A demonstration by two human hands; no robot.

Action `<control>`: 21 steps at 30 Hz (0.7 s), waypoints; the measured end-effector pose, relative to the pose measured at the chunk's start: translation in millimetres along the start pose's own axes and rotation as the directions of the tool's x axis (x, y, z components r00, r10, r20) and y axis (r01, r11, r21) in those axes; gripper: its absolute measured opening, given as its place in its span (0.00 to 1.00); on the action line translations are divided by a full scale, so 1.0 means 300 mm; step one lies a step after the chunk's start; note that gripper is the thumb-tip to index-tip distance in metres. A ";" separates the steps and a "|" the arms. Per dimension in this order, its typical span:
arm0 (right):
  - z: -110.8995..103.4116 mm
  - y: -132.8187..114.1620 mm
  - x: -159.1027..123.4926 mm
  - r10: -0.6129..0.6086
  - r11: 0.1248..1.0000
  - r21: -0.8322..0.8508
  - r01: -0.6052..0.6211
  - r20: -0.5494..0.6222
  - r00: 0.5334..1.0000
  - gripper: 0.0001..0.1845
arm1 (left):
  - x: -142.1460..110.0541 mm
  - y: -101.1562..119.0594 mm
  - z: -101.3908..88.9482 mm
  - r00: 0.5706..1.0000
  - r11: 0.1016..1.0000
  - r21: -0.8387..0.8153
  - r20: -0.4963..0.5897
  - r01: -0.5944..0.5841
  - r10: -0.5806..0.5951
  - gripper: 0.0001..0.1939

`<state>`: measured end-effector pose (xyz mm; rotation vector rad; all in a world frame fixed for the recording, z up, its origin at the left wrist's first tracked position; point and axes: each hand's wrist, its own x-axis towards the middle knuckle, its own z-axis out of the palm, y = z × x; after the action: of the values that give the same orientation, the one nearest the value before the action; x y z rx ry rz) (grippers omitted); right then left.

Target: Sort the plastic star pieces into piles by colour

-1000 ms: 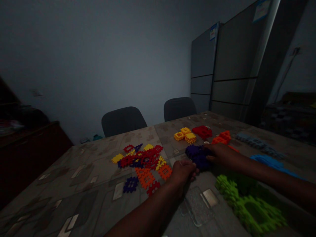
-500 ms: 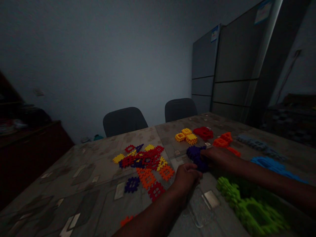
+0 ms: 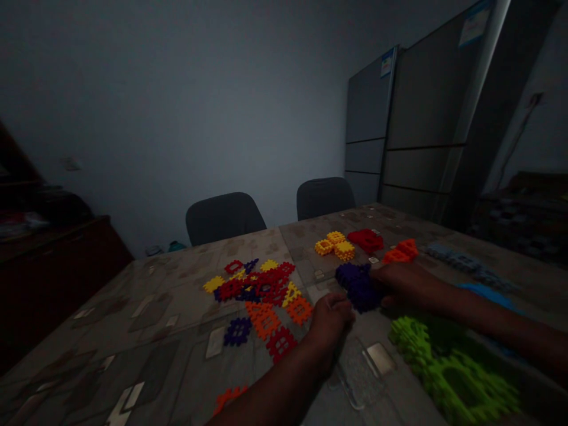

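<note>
On the table, a stack of dark purple interlocking plastic building pieces point(image 3: 358, 288) lies between my hands. My right hand point(image 3: 399, 283) reaches in from the right, its bent fingers against the right side of that stack; the fingertips are partly hidden. Just left of and nearer than the stack is my left hand point(image 3: 331, 319), its fingers curled together; whatever they may hold is hidden. To its left spreads a loose mixed pile of red, yellow, purple and orange pieces point(image 3: 266, 287), with an orange square piece point(image 3: 299, 310) and a red square piece point(image 3: 281, 344) closest.
Sorted by colour, yellow point(image 3: 336, 245), red point(image 3: 366, 239), orange point(image 3: 400, 251), grey-blue point(image 3: 470, 263), blue point(image 3: 492, 294) and green pieces point(image 3: 461, 378) lie around the right side. Two dark chairs point(image 3: 224, 219) stand behind the table, and a tall cabinet point(image 3: 426, 118) at the back right.
My right hand has shifted slightly right along the purple stack, uncovering more of it. My left hand has drawn back a little to the left.
</note>
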<state>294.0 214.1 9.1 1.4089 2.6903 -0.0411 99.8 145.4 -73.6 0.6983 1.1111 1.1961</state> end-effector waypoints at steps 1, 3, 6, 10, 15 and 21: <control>0.002 -0.012 0.003 -0.008 1.000 -0.013 0.008 0.002 1.000 0.11 | -0.001 -0.003 0.007 1.000 1.000 -0.004 0.012 0.001 0.000 0.14; 0.008 -0.032 0.014 -0.014 0.999 -0.040 0.014 -0.001 1.000 0.12 | -0.002 -0.009 0.019 1.000 1.000 -0.009 0.023 0.005 -0.005 0.18; 0.017 -0.044 0.029 -0.024 0.998 -0.060 0.023 -0.013 1.000 0.12 | 0.001 -0.015 0.022 1.000 1.000 -0.006 0.021 0.005 -0.005 0.22; 0.021 -0.032 0.030 -0.032 0.998 -0.052 0.031 -0.026 0.999 0.11 | 0.001 -0.014 0.010 1.000 1.000 0.015 0.023 -0.020 0.020 0.23; -0.010 0.036 0.021 -0.002 1.000 0.005 0.003 -0.060 0.998 0.11 | -0.003 -0.006 0.003 0.998 0.995 0.075 -0.011 -0.061 0.062 0.25; -0.009 0.141 0.017 0.016 0.999 0.054 -0.010 -0.104 0.994 0.28 | -0.002 -0.008 0.006 0.995 0.982 0.167 -0.030 -0.093 0.099 0.21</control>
<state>325.5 242.7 12.2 1.4833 2.7836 -0.0392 102.5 144.6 -75.0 0.8678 1.2305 1.2116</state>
